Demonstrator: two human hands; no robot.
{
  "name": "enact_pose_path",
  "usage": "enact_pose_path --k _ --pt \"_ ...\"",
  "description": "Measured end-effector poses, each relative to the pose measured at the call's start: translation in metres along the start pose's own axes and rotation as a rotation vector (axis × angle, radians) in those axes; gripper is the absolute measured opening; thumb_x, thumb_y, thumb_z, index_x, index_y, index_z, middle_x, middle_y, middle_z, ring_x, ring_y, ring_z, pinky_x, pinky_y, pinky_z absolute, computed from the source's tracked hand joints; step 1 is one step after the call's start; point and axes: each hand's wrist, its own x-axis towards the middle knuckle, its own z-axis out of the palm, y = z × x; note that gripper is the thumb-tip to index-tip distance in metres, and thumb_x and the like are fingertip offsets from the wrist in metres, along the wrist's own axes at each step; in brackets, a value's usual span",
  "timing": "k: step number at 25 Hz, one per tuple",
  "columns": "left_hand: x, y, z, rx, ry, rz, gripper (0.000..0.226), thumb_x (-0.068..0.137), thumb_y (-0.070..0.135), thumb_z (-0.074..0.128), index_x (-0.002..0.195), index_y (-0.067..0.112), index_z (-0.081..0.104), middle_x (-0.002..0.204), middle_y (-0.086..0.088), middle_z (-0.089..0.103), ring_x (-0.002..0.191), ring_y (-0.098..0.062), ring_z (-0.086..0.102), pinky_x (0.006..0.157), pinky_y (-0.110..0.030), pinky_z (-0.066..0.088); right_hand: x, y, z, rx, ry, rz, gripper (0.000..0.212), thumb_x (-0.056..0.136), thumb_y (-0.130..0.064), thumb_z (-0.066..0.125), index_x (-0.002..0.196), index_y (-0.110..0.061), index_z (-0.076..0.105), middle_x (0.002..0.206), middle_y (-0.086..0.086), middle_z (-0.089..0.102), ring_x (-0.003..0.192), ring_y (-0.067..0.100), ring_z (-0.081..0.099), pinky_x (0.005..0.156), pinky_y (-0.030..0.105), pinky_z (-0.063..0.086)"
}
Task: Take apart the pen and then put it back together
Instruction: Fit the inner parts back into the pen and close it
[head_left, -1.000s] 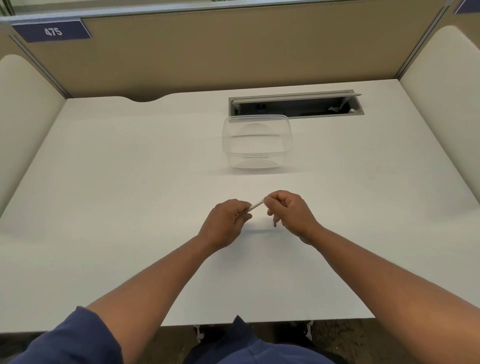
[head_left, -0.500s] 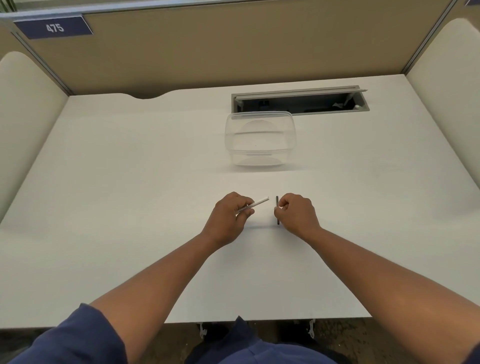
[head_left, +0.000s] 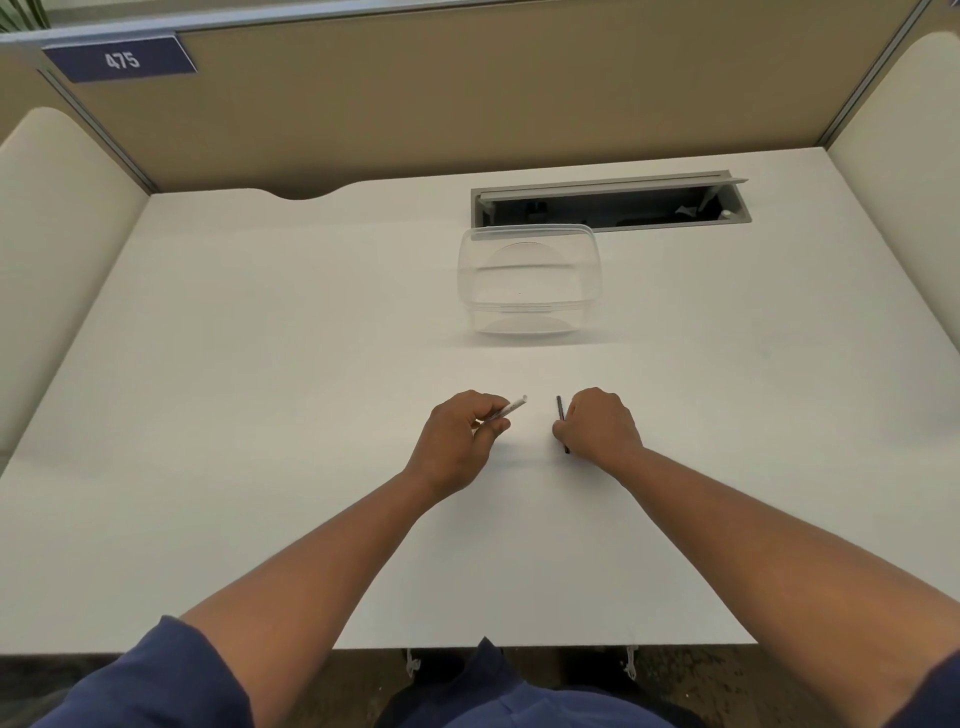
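The pen is in two pieces above the white desk (head_left: 260, 415). My left hand (head_left: 457, 441) pinches the white barrel (head_left: 511, 407), whose free end points up and to the right. My right hand (head_left: 597, 427) grips a thin dark part of the pen (head_left: 560, 408), held nearly upright with its lower tip showing below the fist. A gap of bare desk separates the two pieces. Most of each piece is hidden inside the fingers.
A clear plastic container (head_left: 530, 312) stands on the desk beyond my hands. Behind it is an open cable slot (head_left: 613, 205) in the desk. Padded partitions close off the left, right and back; the desk's front edge is near my body.
The two hands were together on the pen a second ago. They have pulled apart: the dark part has come out of the white barrel, and the gap between them has widened.
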Motion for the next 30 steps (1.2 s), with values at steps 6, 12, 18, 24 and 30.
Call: enact_pose_path --k 6,12,18,24,30 --pt "0.0 -0.001 0.001 -0.032 -0.025 -0.01 0.012 0.093 0.012 0.068 0.102 0.018 0.073 0.095 0.003 0.069 0.09 -0.013 0.063 0.083 -0.028 0.053 -0.006 0.001 -0.003 0.087 -0.024 0.02 0.015 0.072 -0.022 0.069 0.077 -0.008 0.068 0.076 0.006 0.071 0.071 0.025 0.066 0.058 0.029 0.047" --pt "0.002 0.0 0.002 -0.036 -0.014 -0.017 0.012 0.092 0.013 0.069 0.102 0.017 0.073 0.096 0.002 0.07 0.091 -0.016 0.064 0.082 -0.03 0.053 -0.029 -0.005 -0.017 0.593 0.07 -0.142 0.01 0.077 -0.018 0.069 0.068 -0.017 0.066 0.056 -0.009 0.055 0.055 0.011 0.048 0.055 0.027 0.04" --pt "0.005 0.002 0.004 -0.04 -0.016 -0.023 0.012 0.093 0.012 0.068 0.103 0.017 0.073 0.095 0.002 0.07 0.09 -0.015 0.063 0.08 -0.025 0.052 -0.047 -0.027 -0.047 1.06 0.02 -0.212 0.005 0.083 -0.007 0.071 0.08 -0.006 0.067 0.076 0.009 0.068 0.068 0.016 0.061 0.06 0.027 0.046" --pt "0.007 0.005 0.005 -0.051 -0.014 -0.036 0.011 0.092 0.012 0.069 0.101 0.017 0.073 0.094 0.003 0.069 0.089 -0.013 0.063 0.076 -0.016 0.049 -0.051 -0.038 -0.054 1.166 0.009 -0.261 0.009 0.085 -0.003 0.068 0.09 0.004 0.065 0.094 0.026 0.073 0.073 0.018 0.067 0.063 0.025 0.052" --pt "0.011 0.006 0.005 -0.059 -0.013 -0.035 0.012 0.092 0.011 0.069 0.102 0.016 0.074 0.095 0.004 0.07 0.089 -0.012 0.063 0.078 -0.02 0.052 -0.046 -0.039 -0.056 1.118 0.037 -0.296 0.019 0.084 -0.003 0.071 0.094 0.011 0.064 0.092 0.033 0.069 0.073 0.019 0.067 0.065 0.028 0.054"
